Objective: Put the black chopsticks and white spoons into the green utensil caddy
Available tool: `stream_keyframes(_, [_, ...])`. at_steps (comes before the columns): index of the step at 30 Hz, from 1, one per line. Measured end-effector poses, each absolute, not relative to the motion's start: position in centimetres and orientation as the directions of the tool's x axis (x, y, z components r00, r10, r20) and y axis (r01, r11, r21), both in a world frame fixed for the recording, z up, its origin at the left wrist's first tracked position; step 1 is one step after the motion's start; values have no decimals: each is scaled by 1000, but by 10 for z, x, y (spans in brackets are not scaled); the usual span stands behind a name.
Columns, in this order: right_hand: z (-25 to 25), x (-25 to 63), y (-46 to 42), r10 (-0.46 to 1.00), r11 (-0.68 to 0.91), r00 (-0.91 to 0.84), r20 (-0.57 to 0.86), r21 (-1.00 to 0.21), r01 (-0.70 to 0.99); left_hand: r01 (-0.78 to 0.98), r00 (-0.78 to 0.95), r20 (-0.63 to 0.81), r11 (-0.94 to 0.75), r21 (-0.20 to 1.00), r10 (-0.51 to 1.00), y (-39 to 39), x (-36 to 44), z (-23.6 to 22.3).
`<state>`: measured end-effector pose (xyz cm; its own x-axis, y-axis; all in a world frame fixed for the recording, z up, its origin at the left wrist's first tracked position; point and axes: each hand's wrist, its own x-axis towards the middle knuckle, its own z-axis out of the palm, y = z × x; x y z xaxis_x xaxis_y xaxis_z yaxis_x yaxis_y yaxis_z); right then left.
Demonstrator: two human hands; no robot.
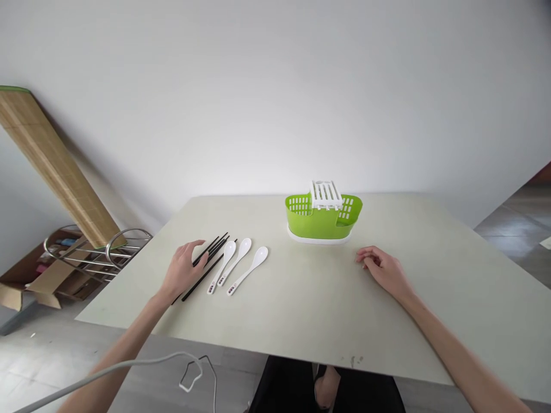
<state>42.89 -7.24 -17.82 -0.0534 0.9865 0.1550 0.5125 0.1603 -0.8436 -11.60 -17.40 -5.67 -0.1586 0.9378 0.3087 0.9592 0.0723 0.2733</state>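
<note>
My left hand [183,268] is over the black chopsticks [210,252] on the left of the table, its thumb apart from the fingers. It partly covers them, and I see no chopstick lifted. Just right of the chopsticks lie three white spoons [235,264], bowls pointing away from me and dark print on the handle ends. My right hand [384,271] rests on the tabletop with loosely bent fingers and holds nothing. Beyond it stands a green plastic utensil basket [318,225] with slotted walls, a white base and a white slatted piece [326,195] across its middle.
The pale table [297,310] reaches back to a white wall. On the floor at left are a metal rack [99,252], an open cardboard box [43,281] and a leaning rolled bamboo mat [60,166]. A light cable [129,362] crosses below the table's front edge.
</note>
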Motion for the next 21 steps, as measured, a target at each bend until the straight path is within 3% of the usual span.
stream_keyframes(8, [-180,430,-74,983,181,-58,177,-833,523,964,-190,16,183,192,982,-193,-150,-69])
stream_keyframes(21, [-181,432,-74,987,155,-54,151,-823,547,953,-234,-153,195,-231,960,-166,-113,-53])
